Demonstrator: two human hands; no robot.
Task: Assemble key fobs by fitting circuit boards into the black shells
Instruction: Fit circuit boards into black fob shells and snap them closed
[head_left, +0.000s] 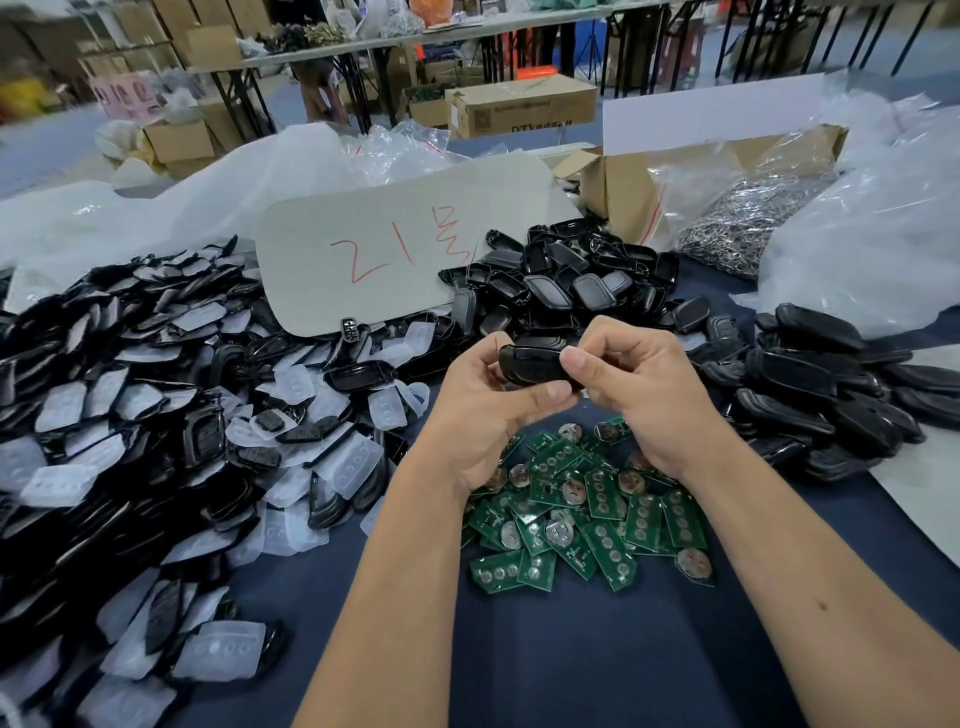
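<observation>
the black shell (537, 366) hung above the pile of circuit boards (582, 509), its long axis running left to right between both hands; the left hand (483, 410) pinched its near end and the right hand (631, 379) gripped the other, equally close.

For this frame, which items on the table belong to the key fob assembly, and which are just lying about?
Part of the job:
- black plastic shell, gripped by left hand and right hand
- pile of green circuit boards
- heap of black shells

Just lying about:
- grey card with red writing
- open brown cardboard box
- clear bag of metal rings
</observation>
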